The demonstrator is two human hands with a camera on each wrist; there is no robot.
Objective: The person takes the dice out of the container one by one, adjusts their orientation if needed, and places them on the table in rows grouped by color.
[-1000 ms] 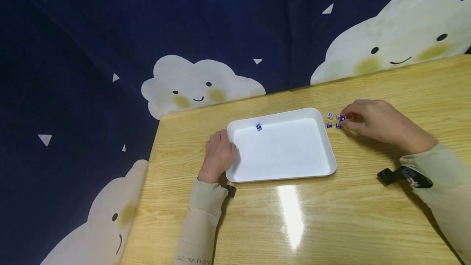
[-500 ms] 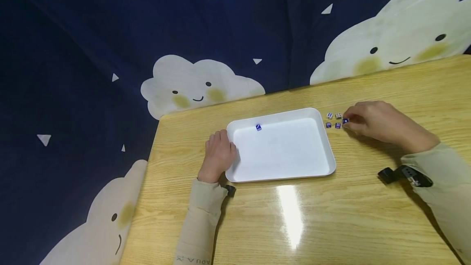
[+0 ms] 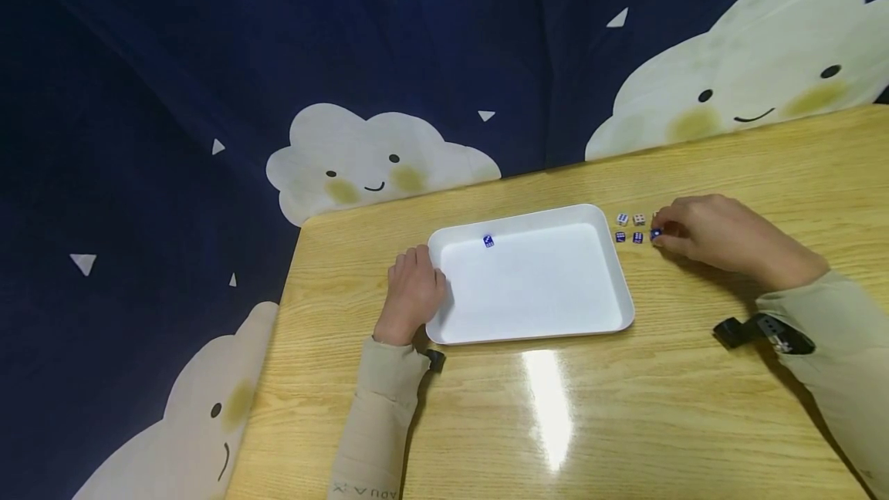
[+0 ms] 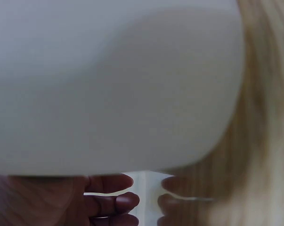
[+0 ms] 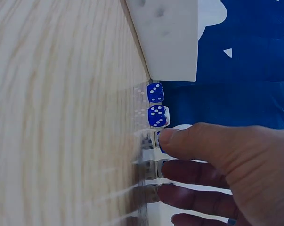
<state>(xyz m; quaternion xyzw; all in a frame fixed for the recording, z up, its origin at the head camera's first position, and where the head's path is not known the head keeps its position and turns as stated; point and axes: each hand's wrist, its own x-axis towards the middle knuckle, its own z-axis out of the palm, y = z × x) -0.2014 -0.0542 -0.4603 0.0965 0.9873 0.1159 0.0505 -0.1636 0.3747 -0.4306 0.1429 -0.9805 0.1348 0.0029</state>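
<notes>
My left hand [image 3: 415,288] grips the left rim of a white tray [image 3: 535,334], its fingers bent at the edge; in the left wrist view the tray wall [image 4: 132,108] covers much of it. One blue die [image 3: 488,241] lies inside near the far wall. Right of the tray, my right hand [image 3: 725,241] pinches another blue die [image 3: 656,234], low at the tabletop, at the end of a row with two blue dice [image 3: 637,238]. Behind them sit white dice [image 3: 639,219], one mostly hidden by my fingers. In the right wrist view my thumb [image 5: 189,141] partly covers the held die.
The wooden table [image 3: 486,423] ends at a dark blue curtain [image 3: 417,45] printed with clouds and triangles. A bright light reflection [image 3: 549,400] shows on the tabletop in front of the tray. Both forearms wear wrist cameras, the right one on a black strap [image 3: 764,332].
My right hand has carried the pinched blue die a little right and nearer, from over the other dice to the end of the blue row. The left hand and tray stay put.
</notes>
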